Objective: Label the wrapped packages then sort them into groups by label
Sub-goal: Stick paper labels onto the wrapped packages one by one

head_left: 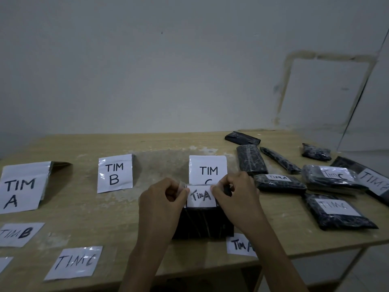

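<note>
A black wrapped package (203, 223) lies on the wooden table (105, 209) in front of me. A white "TIM A" label (201, 196) with clear tape sits at its far edge. My left hand (163, 199) pinches the label's left tape end. My right hand (235, 193) pinches its right end. Three standing signs read TIM A (21, 187), TIM B (115, 173) and TIM C (208, 168); the hands hide the bottom of the third sign.
Loose labels lie near the front edge: TIM B (20, 233), TIM C (73, 262) and TIM A (240, 245). At the right lie several black packages, some labelled (339, 209), some bare (250, 159). A wall rises behind the table.
</note>
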